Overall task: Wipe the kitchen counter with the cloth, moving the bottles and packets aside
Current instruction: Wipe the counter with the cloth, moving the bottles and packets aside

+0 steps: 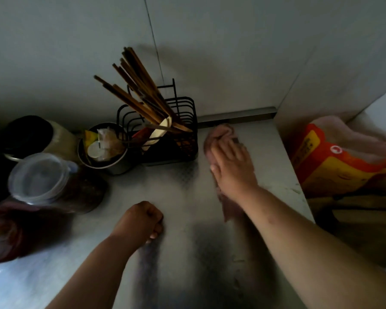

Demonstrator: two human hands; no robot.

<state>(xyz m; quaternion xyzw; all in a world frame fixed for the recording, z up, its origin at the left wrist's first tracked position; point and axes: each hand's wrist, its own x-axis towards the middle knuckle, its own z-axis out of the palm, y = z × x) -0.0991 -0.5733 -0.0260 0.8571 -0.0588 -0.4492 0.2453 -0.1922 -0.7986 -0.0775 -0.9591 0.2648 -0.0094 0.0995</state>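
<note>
A pinkish cloth [218,133] lies on the steel counter [183,186] near the back right corner. My right hand [234,168] presses flat on the cloth, fingers spread toward the back wall. My left hand [140,221] rests on the counter nearer to me as a closed fist with nothing in it. Jars and containers stand grouped at the left: a clear-lidded plastic jar [40,177], a dark-lidded jar [29,134] and a metal cup [105,148] stuffed with small packets.
A black wire holder [176,139] full of wooden chopsticks stands against the back wall, just left of the cloth. An orange and yellow bag [334,161] sits past the counter's right edge. A dark reddish plastic bag [20,230] lies at the left front.
</note>
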